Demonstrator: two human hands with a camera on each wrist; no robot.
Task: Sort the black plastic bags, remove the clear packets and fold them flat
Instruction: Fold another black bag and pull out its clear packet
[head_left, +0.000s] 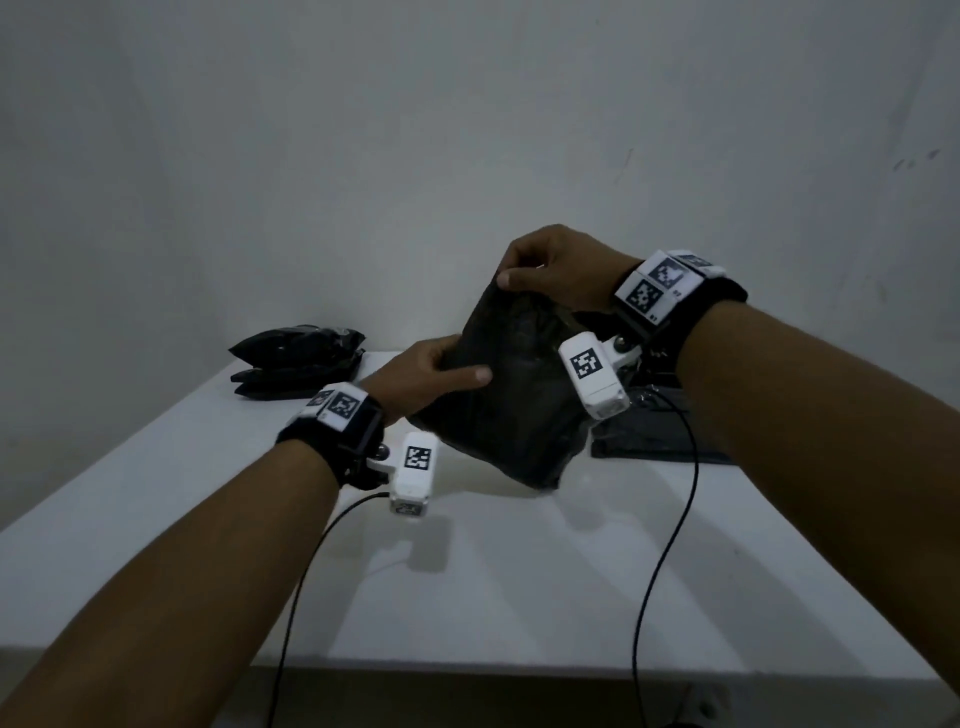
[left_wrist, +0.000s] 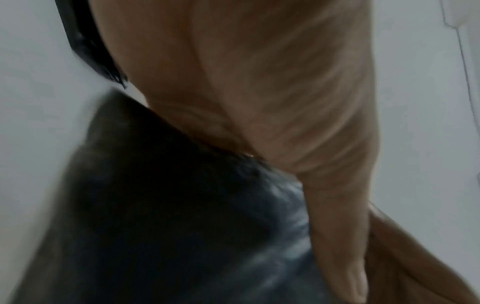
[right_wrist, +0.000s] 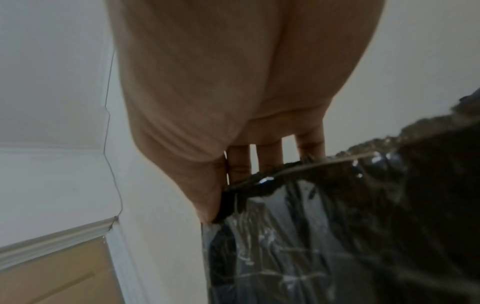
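Note:
A black plastic bag is held up above the white table, tilted. My left hand grips its left edge, thumb across the front. My right hand pinches the bag's top corner. In the right wrist view, the thumb and fingers clamp the bag's rim, and a clear packet shows just below it. The left wrist view is blurred; the left thumb lies along the black bag.
A pile of packed black bags sits at the table's far left corner against the wall. Flat black bags lie on the table at right, under my right wrist. Camera cables trail over the table's near edge.

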